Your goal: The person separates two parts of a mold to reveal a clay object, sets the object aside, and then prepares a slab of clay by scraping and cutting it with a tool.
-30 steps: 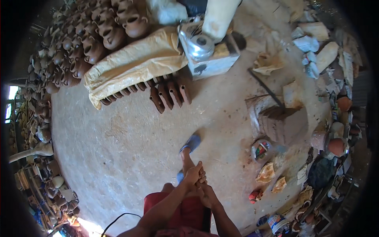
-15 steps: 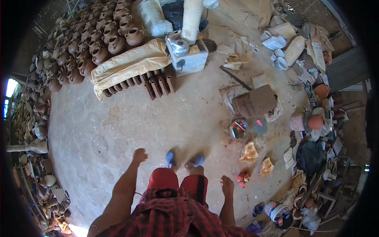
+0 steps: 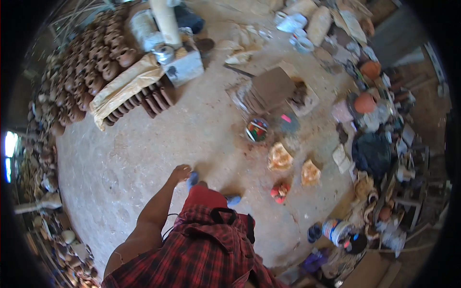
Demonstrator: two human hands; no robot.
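My left hand (image 3: 181, 173) hangs over the floor beside my left blue slipper (image 3: 192, 180). Its fingers are loosely bent and somewhat apart, with nothing seen in them. My right hand is out of the picture. Ahead and to the right on the floor stands a bowl (image 3: 257, 130) of small coloured items. Beyond it, a brown clay slab (image 3: 273, 86) lies on a sheet. Two orange-stained pieces (image 3: 280, 157) and a red cloth bundle (image 3: 280, 192) lie nearer, to my right. My left hand touches none of these.
Rows of brown clay pots (image 3: 96, 72) fill the far left. Curved clay pieces (image 3: 151, 100) stand under a tan sheet (image 3: 127, 82), next to a white box (image 3: 185, 68). Along the right lie a black bag (image 3: 372, 154), a paint bucket (image 3: 336, 232) and pots.
My view has turned right, so the floor items sit further left in it. My right hand has gone out of the picture. My feet have shifted in a step.
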